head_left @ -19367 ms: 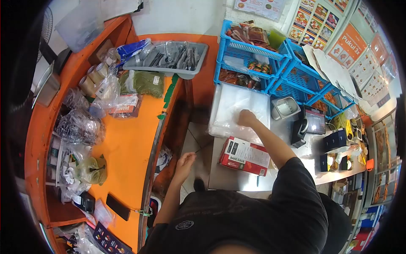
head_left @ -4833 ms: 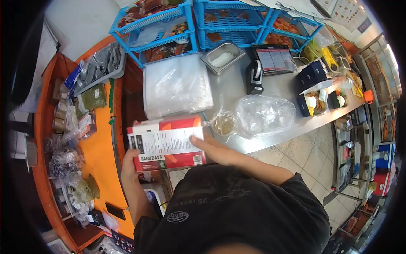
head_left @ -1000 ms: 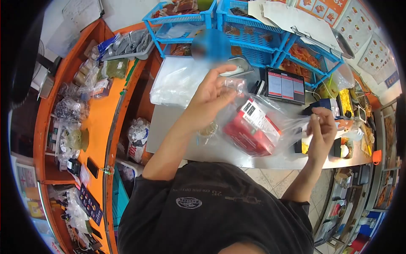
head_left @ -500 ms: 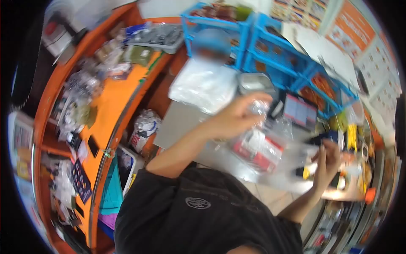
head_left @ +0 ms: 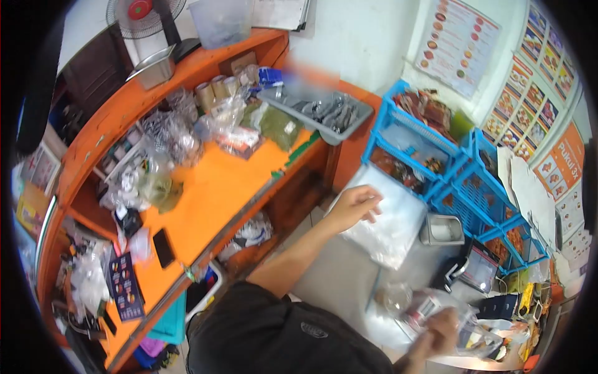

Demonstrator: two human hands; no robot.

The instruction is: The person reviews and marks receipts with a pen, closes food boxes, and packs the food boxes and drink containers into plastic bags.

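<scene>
My left hand (head_left: 356,209) hovers over a stack of clear plastic bags (head_left: 389,227), with nothing in it and its fingers loosely apart. Low on the right, my right hand (head_left: 439,333) is blurred, its fingers curled on a clear plastic bag (head_left: 479,340). A red-and-white packet (head_left: 427,306) shows through or beside the plastic; I cannot tell which. Left of it, a clear round cup (head_left: 395,297) rests on the metal table (head_left: 333,274). Behind them lie a steel container (head_left: 443,230) and a tablet in a dark case (head_left: 481,267).
Blue crates (head_left: 417,128) holding packed goods line the back right. On the left runs an orange counter (head_left: 212,181) carrying a phone (head_left: 163,248), bagged items and a grey tray of black utensils (head_left: 321,112). A fan (head_left: 140,12) stands behind it.
The view has swung left, showing more of the counter. My left hand has moved from the clear cup to above the bag stack. The cup now stands on the table near my right hand.
</scene>
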